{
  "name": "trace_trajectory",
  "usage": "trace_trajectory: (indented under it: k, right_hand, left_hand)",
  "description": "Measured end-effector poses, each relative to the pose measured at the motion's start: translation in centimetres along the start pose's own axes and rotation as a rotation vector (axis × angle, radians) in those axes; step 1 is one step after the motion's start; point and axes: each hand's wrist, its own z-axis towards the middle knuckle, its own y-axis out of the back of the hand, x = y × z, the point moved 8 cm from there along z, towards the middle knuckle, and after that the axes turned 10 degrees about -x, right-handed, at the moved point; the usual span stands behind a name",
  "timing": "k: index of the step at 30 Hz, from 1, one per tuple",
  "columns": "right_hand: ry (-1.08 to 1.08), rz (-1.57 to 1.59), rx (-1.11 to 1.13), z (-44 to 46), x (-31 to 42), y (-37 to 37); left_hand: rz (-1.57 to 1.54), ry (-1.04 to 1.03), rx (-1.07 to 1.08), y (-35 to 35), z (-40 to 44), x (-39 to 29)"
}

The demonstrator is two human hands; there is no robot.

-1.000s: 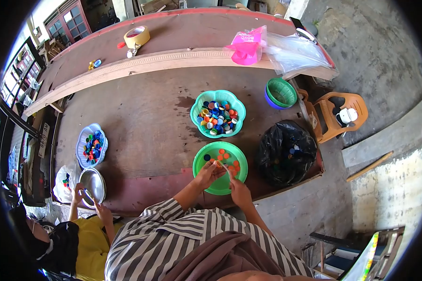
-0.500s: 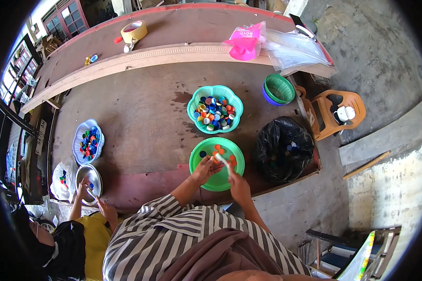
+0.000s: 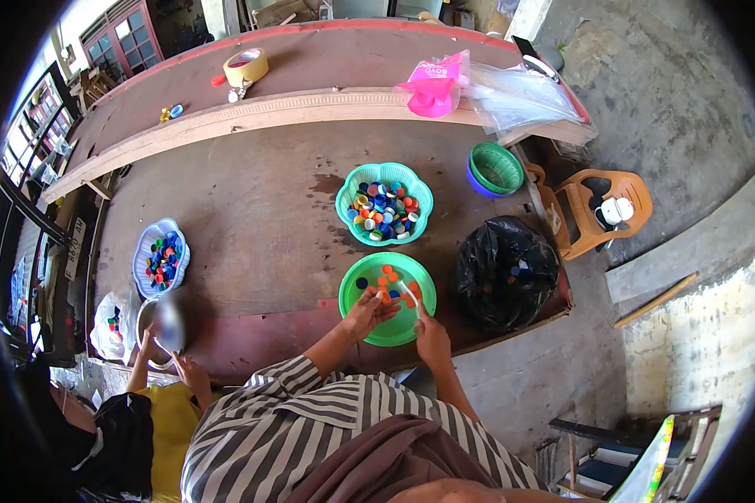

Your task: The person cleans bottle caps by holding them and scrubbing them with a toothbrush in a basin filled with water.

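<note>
Over a light-green basin (image 3: 369,331) I work with both hands. My left hand (image 3: 367,316) is pinched at its near left side, with what looks like an orange bottle cap (image 3: 385,297) at the fingertips. My right hand (image 3: 433,340) grips a slim white tool (image 3: 409,295), its tip pointing toward the left fingers; its exact kind is too small to tell. Several orange caps and a dark blue cap (image 3: 361,283) lie in the basin. Just beyond stands a turquoise scalloped basket (image 3: 344,194) full of mixed bottle caps (image 3: 383,210).
At right are a black plastic bag (image 3: 503,281) and nested green and blue baskets (image 3: 497,172). A co-worker's hands (image 3: 195,379) hold a blurred metal bowl (image 3: 169,325), near a pale-blue basket (image 3: 147,243) of caps. Tape (image 3: 247,69) and pink packaging (image 3: 434,94) lie on the raised shelf.
The white tool has shifted slightly right and down, its tip farther from my left fingertips. A blue cap now shows beside my left hand. The co-worker's metal bowl has tilted up and blurred.
</note>
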Motion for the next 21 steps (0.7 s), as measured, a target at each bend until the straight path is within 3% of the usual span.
trace_trajectory:
  k: [2,4,8,12,18,21]
  right_hand:
    - [-0.001,0.052,-0.065,0.0,0.1,-0.1]
    - [0.1,0.139,0.088,-0.9,0.5,-2.0]
    - [-0.005,0.005,0.036,0.0,-1.3,-0.9]
    - [0.086,0.174,0.005,-0.9,1.4,-1.2]
    - [-0.026,-0.002,0.064,-1.1,0.6,-1.3]
    - [0.144,0.134,0.005,-1.7,2.3,-1.5]
  left_hand:
    - [-0.049,-0.023,0.041,0.0,0.6,-0.1]
    - [-0.069,-0.056,0.053,0.4,1.2,-0.4]
    - [-0.079,-0.043,0.047,-1.0,0.1,-0.5]
    - [-0.104,-0.065,0.067,0.6,1.1,-0.2]
    - [-0.024,-0.021,0.001,0.2,0.0,0.0]
    - [-0.087,-0.033,0.04,0.4,0.6,-0.1]
